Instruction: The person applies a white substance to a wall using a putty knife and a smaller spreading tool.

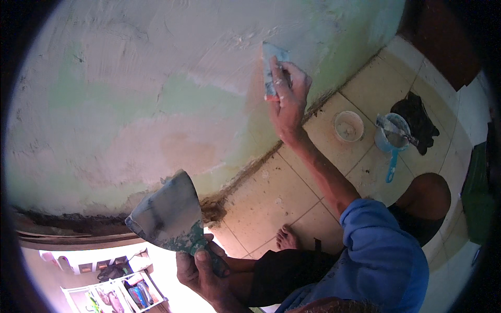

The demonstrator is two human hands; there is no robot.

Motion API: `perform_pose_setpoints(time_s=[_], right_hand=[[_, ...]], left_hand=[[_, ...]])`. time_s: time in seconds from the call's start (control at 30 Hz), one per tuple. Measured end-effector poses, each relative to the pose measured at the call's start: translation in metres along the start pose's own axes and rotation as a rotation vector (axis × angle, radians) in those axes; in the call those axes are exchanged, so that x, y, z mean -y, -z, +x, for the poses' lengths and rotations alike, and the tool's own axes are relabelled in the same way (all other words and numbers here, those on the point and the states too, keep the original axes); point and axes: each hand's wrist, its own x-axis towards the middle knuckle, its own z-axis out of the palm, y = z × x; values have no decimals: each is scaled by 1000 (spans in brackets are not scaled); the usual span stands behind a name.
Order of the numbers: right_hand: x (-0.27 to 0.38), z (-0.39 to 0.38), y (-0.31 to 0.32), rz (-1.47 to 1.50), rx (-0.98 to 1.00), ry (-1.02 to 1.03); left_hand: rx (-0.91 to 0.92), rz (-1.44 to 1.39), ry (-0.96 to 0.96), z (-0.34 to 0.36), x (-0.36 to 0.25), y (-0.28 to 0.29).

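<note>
My left hand (pixel 203 271) grips the green handle of a wide putty knife (pixel 175 208), its broad blade pointing up and smeared with pale filler. Higher up, my right hand (pixel 290 96) is stretched out to the wall (pixel 130 104), fingers pressed on a flat rectangular filler blade (pixel 270 68) with a reddish lower edge. That blade lies against the wall surface or very close to it. The wall shows patches of greyish-white filler over pale green paint, with a damp-looking brownish spot lower down.
On the tiled floor (pixel 266 203) stand a small white tub (pixel 348 126) and a blue long-handled dipper (pixel 391 141) with a scraper across it. A black cloth or bag (pixel 417 122) lies beside them. At lower left, a white rack (pixel 115 295) holds various items.
</note>
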Motion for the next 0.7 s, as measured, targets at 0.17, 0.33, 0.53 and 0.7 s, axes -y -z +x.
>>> perform_pose_setpoints(time_s=[0.17,0.33,0.53,0.7], right_hand=[[17,-30,1,6,172,73],[18,-62,10,30,253,126],[-32,-11,28,-52,-85,-222],[-84,66,33,-111,-94,-508]], left_hand=[[5,1,-49,2,-2,-4],[9,13,-44,2,-4,-3],[10,16,23,-2,-4,8],[18,-33,6,0,0,10]])
